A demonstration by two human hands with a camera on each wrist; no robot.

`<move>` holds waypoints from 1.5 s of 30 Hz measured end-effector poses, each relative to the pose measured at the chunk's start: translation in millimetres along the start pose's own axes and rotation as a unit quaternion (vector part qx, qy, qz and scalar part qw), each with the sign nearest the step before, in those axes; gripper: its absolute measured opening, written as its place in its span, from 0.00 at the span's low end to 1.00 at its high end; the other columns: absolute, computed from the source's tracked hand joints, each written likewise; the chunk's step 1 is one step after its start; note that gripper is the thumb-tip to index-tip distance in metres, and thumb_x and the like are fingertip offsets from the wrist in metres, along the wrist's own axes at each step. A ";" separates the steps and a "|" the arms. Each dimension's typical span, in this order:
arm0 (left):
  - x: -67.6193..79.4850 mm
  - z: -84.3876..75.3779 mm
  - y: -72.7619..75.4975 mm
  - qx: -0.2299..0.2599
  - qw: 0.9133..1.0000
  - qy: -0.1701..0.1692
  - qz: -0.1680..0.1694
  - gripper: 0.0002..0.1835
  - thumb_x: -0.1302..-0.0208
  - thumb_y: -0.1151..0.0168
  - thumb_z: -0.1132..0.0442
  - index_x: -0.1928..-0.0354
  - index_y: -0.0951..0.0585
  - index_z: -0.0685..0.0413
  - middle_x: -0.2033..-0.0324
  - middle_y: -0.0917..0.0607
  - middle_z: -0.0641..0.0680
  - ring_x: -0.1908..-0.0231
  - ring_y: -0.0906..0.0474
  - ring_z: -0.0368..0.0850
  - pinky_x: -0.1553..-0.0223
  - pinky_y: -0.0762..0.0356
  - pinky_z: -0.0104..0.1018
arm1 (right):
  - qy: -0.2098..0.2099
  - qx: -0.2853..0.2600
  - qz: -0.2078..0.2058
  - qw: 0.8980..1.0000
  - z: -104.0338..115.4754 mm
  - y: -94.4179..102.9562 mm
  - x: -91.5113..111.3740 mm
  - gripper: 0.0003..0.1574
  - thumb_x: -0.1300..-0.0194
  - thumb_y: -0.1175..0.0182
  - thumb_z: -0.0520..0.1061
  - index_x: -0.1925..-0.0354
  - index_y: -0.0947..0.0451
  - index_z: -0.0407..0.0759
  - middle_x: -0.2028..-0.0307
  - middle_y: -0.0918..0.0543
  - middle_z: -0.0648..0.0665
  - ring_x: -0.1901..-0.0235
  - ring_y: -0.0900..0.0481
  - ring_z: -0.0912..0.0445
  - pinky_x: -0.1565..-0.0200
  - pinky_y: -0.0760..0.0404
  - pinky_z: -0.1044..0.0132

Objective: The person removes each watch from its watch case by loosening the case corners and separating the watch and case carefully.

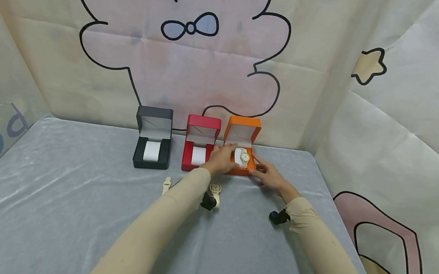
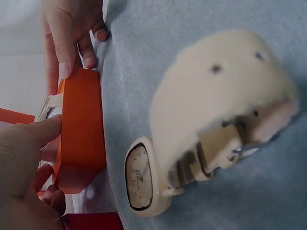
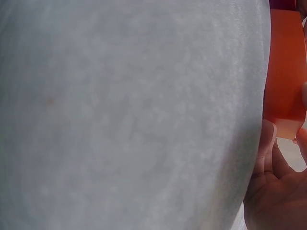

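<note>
An orange watch box (image 1: 244, 122) stands with its lid raised. Inside it, a cream watch (image 1: 245, 158) is wrapped round a white cushion (image 1: 238, 155). My left hand (image 1: 222, 159) is at the box's left side, thumb and fingers about the cushion's left end; the exact contact is partly hidden. My right hand (image 1: 270, 175) holds the right end of the box, thumb at the front corner (image 3: 269, 129). Nearer me lies a second cream watch (image 2: 141, 177) with a square face and buckled strap. Part of another cream strap (image 1: 167, 185) shows beside my left forearm.
A red watch box (image 1: 187, 156) and a black watch box (image 1: 139, 153) stand open to the left, each with a white cushion inside. Grey cloth (image 1: 63, 198) covers the table. A printed curtain (image 1: 211, 78) hangs right behind the boxes.
</note>
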State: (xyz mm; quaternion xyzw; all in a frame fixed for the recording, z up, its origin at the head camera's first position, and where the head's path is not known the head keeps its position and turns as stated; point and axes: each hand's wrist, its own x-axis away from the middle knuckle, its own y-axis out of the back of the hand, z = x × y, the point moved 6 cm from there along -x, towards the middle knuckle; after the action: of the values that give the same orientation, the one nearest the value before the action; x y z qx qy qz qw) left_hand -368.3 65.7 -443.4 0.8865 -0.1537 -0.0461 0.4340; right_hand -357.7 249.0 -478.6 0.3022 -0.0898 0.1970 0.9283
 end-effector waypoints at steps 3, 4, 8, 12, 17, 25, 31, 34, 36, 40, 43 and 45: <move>-2.4 -0.4 -0.2 -0.018 1.000 0.004 0.008 0.42 0.33 0.32 0.52 0.21 0.40 0.50 0.23 0.37 0.55 0.26 0.44 0.64 0.27 0.42 0.55 | 0.003 0.002 0.003 1.000 1.8 0.5 -0.2 0.44 0.22 0.47 0.52 0.18 0.57 0.56 0.25 0.39 0.28 0.35 0.31 0.40 0.52 0.18 0.60; -3.2 -0.3 -0.6 -0.023 1.000 0.008 0.011 0.43 0.33 0.33 0.51 0.21 0.41 0.50 0.22 0.38 0.55 0.26 0.45 0.64 0.26 0.42 0.55 | 0.002 0.000 0.003 1.000 1.8 0.6 -0.6 0.44 0.22 0.47 0.52 0.18 0.57 0.56 0.26 0.39 0.28 0.35 0.30 0.40 0.52 0.19 0.60; -6.5 1.1 -2.3 -0.032 0.999 0.027 0.024 0.43 0.32 0.34 0.51 0.20 0.43 0.50 0.21 0.41 0.54 0.24 0.47 0.62 0.25 0.44 0.53 | -0.002 -0.010 0.005 1.000 1.9 0.5 -2.5 0.44 0.22 0.46 0.49 0.19 0.56 0.53 0.26 0.39 0.27 0.36 0.30 0.40 0.54 0.19 0.59; -8.4 1.9 -4.4 -0.039 0.998 0.036 0.031 0.42 0.31 0.35 0.50 0.21 0.42 0.50 0.21 0.41 0.53 0.24 0.47 0.61 0.25 0.44 0.53 | -0.007 -0.017 0.013 1.000 3.2 0.0 -2.6 0.44 0.22 0.47 0.47 0.19 0.57 0.50 0.26 0.40 0.25 0.37 0.30 0.38 0.53 0.18 0.56; -3.0 -0.8 -2.0 -0.028 0.999 0.018 0.006 0.41 0.33 0.32 0.52 0.23 0.38 0.51 0.24 0.35 0.54 0.30 0.39 0.59 0.27 0.39 0.52 | -0.003 -0.011 0.010 1.000 -0.9 -0.6 -3.1 0.45 0.22 0.46 0.50 0.18 0.57 0.53 0.26 0.40 0.26 0.35 0.31 0.38 0.53 0.18 0.58; 0.7 -4.0 0.9 -0.048 0.998 -0.008 -0.029 0.39 0.36 0.29 0.52 0.26 0.34 0.46 0.30 0.25 0.51 0.36 0.32 0.56 0.30 0.36 0.48 | 0.010 -0.003 -0.001 1.000 0.7 -0.6 1.1 0.44 0.22 0.46 0.51 0.18 0.56 0.55 0.28 0.35 0.29 0.39 0.27 0.44 0.56 0.20 0.63; -0.3 -6.2 1.4 -0.058 0.997 -0.027 -0.049 0.38 0.37 0.27 0.54 0.28 0.34 0.45 0.37 0.19 0.56 0.39 0.26 0.58 0.34 0.29 0.50 | 0.006 0.001 -0.001 1.000 1.1 1.0 0.1 0.45 0.22 0.46 0.52 0.19 0.57 0.57 0.27 0.36 0.29 0.41 0.27 0.43 0.55 0.19 0.62; 0.9 -9.0 1.5 -0.048 0.996 -0.042 -0.061 0.37 0.38 0.27 0.57 0.30 0.33 0.45 0.44 0.16 0.59 0.43 0.22 0.58 0.39 0.25 0.51 | 0.004 0.000 0.002 1.000 1.7 1.7 0.7 0.45 0.22 0.46 0.51 0.19 0.57 0.56 0.27 0.38 0.28 0.40 0.28 0.42 0.53 0.19 0.60; 0.5 -8.4 -1.1 -0.039 0.996 -0.043 -0.061 0.37 0.38 0.27 0.58 0.30 0.34 0.44 0.46 0.15 0.59 0.44 0.21 0.57 0.41 0.23 0.51 | -0.001 0.001 0.004 1.000 0.2 1.2 1.4 0.45 0.22 0.46 0.51 0.19 0.58 0.57 0.26 0.38 0.28 0.39 0.28 0.41 0.53 0.19 0.60; -1.1 -5.3 -3.6 -0.014 0.997 -0.044 -0.064 0.37 0.39 0.26 0.59 0.31 0.33 0.45 0.47 0.15 0.59 0.45 0.21 0.57 0.41 0.24 0.50 | 0.002 0.004 0.003 1.000 -0.1 -0.2 1.4 0.45 0.22 0.46 0.52 0.19 0.58 0.56 0.26 0.37 0.28 0.39 0.27 0.42 0.55 0.19 0.62; -0.9 -3.7 -2.5 0.020 0.996 -0.048 -0.067 0.37 0.39 0.26 0.60 0.30 0.34 0.46 0.45 0.16 0.59 0.44 0.22 0.56 0.39 0.25 0.49 | 0.006 0.002 -0.002 1.000 1.7 -0.4 0.8 0.45 0.22 0.46 0.52 0.19 0.57 0.57 0.27 0.37 0.29 0.40 0.26 0.43 0.56 0.19 0.63; -0.2 -3.0 -1.6 0.047 0.996 -0.048 -0.065 0.38 0.38 0.27 0.60 0.29 0.34 0.47 0.42 0.17 0.58 0.44 0.23 0.55 0.37 0.26 0.49 | 0.004 -0.001 -0.003 1.000 1.7 -0.7 0.9 0.44 0.22 0.46 0.51 0.19 0.56 0.57 0.26 0.37 0.30 0.40 0.26 0.43 0.56 0.19 0.63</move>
State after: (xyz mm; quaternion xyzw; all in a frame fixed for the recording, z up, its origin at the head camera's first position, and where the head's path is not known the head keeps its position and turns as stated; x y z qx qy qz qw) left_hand -367.5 69.0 -442.8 0.9107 -0.1180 -0.1098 0.3803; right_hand -356.7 247.7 -477.4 0.3012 -0.0854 0.1954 0.9294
